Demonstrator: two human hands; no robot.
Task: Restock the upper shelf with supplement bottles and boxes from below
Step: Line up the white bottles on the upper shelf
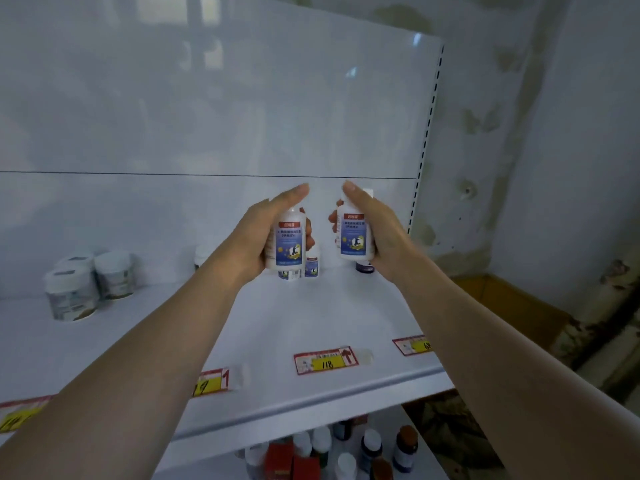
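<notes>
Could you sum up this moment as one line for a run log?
step: placing | left hand: holds white bottle | right hand: holds matching bottle | location: above upper shelf | shelf: jars at left

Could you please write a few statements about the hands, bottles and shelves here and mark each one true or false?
1. Each hand holds a white bottle with a blue label. True: the left hand holds one bottle, the right hand another.
2. The upper shelf holds white jars at its left. True: the jars stand there.
3. The price tag reads 250. False: it reads 118.
4. The lower shelf is bare. False: bottles and red boxes stand there.
</notes>
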